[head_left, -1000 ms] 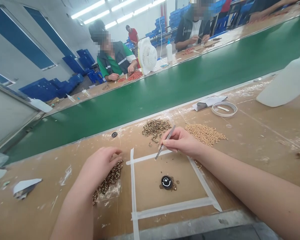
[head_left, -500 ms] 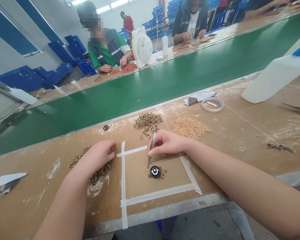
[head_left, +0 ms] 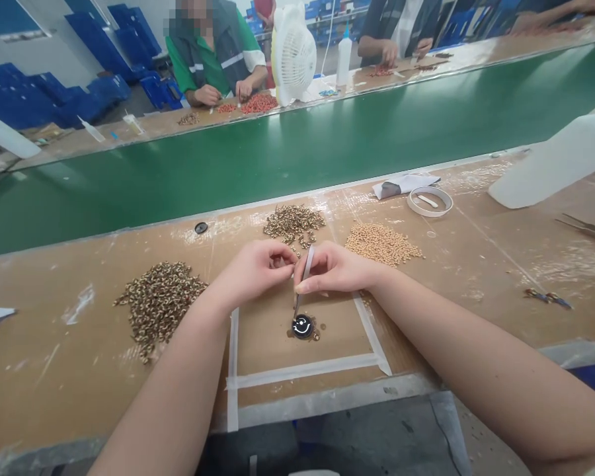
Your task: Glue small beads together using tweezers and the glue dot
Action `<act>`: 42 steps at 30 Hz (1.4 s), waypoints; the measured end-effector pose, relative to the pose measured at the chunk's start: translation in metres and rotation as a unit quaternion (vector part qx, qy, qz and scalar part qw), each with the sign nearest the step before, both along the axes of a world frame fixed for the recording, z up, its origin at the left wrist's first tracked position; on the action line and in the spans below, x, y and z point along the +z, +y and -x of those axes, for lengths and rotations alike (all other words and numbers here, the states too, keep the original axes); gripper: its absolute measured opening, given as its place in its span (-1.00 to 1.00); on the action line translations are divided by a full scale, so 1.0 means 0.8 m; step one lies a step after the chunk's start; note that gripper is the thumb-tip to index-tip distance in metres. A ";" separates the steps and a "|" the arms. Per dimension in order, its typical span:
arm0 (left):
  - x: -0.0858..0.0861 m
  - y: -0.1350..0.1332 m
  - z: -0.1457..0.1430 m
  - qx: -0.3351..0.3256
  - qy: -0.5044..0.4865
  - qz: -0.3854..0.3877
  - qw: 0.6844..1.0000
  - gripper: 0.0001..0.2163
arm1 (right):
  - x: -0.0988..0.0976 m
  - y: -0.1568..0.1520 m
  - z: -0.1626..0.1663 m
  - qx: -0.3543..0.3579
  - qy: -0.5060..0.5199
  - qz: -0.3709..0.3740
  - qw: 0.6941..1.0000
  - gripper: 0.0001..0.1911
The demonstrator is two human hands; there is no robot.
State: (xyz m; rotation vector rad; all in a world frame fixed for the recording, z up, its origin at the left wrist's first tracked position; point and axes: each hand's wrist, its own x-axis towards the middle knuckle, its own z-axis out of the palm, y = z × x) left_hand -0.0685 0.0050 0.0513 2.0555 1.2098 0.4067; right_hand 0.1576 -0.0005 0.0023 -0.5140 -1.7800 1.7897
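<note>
My right hand [head_left: 327,268] is closed around slim tweezers [head_left: 307,263], pale at the top and dark at the tip. Their tip points down at the left rim of a small round black dish [head_left: 302,326], which has a glossy, reflecting surface. My left hand [head_left: 264,270] is beside the right, its curled fingertips close to the tweezers; anything pinched there is too small to make out. Wet-looking spots and a tiny brass-coloured piece [head_left: 316,336] lie around the dish. White tape strips [head_left: 307,371] frame this patch of brown table.
Heaps of small dark-and-gold metal pieces lie at left [head_left: 161,304] and behind my hands [head_left: 293,221]. Tan beads [head_left: 381,243] are piled at right. Further right are a tape roll [head_left: 430,201], a white jug [head_left: 550,158] and tweezers [head_left: 588,228]. Co-workers sit beyond the green belt [head_left: 287,145].
My left hand has moved right, from the left heap to beside my right hand. The tweezers' tip has come down to the dish's rim. The view has tilted downward.
</note>
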 end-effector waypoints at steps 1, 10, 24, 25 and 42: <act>-0.010 0.000 -0.003 0.004 -0.051 0.021 0.998 -0.89 | 0.000 0.000 -0.001 0.002 0.001 -0.003 1.000 -0.73; -0.067 0.018 -0.010 0.080 -0.261 0.032 0.962 -0.83 | -0.001 -0.005 -0.001 0.007 -0.027 -0.039 0.999 -0.75; -0.075 0.021 -0.014 0.088 -0.300 0.060 0.948 -0.81 | 0.003 -0.009 0.001 0.006 -0.047 -0.058 0.997 -0.67; -0.076 0.021 -0.014 0.088 -0.302 0.064 0.947 -0.80 | 0.004 -0.010 0.001 0.008 -0.049 -0.059 0.997 -0.67; -0.075 0.020 -0.014 0.079 -0.318 0.091 0.941 -0.81 | 0.008 -0.009 0.000 0.000 -0.038 -0.075 0.996 -0.70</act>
